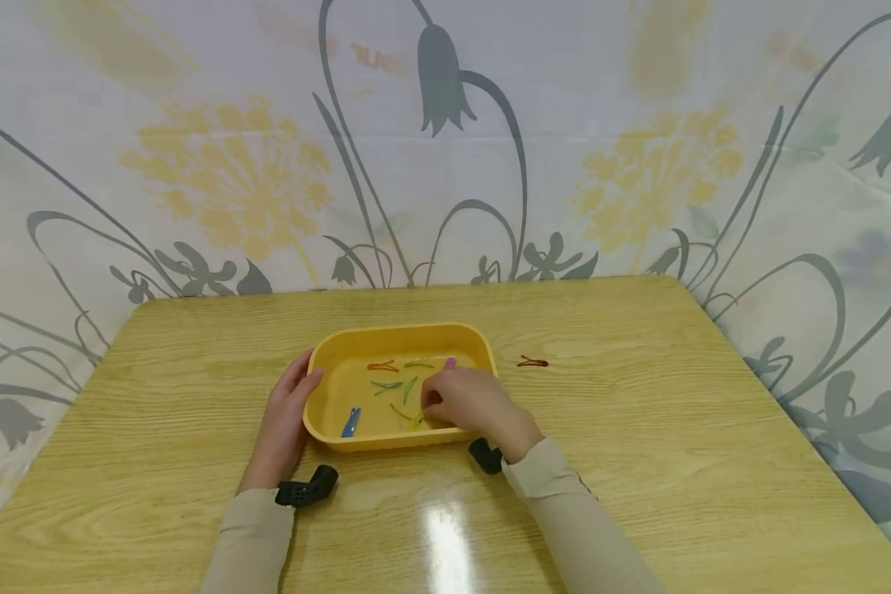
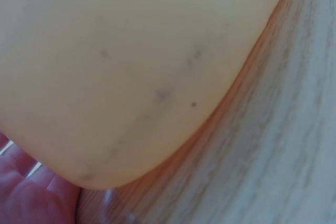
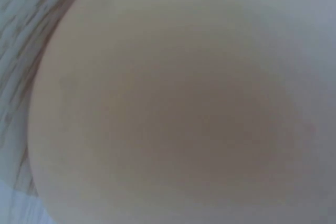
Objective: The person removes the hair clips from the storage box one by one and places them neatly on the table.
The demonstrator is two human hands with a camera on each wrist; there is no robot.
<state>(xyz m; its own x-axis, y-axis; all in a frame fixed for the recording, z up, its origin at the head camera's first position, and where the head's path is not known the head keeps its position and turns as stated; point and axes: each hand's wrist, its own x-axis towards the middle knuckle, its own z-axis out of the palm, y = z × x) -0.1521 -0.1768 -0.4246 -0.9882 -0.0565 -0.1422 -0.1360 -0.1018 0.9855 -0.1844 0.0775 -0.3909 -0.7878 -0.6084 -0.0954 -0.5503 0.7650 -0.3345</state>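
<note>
A yellow plastic tray (image 1: 397,444) stands on the table with several small hair clips in it. My left hand (image 1: 285,412) grips the tray's left side, thumb over the rim; in the left wrist view its fingers (image 2: 37,198) lie against the outer wall. My right hand (image 1: 471,400) reaches over the near right rim, its curled fingertips pinching a yellow hair clip (image 1: 417,421) low in the tray. Around it lie a blue clip (image 1: 351,422), a teal clip (image 1: 387,384), a green clip (image 1: 410,388), an orange clip (image 1: 382,366) and a pink clip (image 1: 450,362), partly hidden by the hand.
A dark red hair clip (image 1: 533,362) lies on the wooden table (image 1: 676,437), right of the tray. Behind the table hangs a flower-patterned cloth (image 1: 386,165). The tray's outer wall (image 3: 157,103) fills most of the right wrist view, blurred.
</note>
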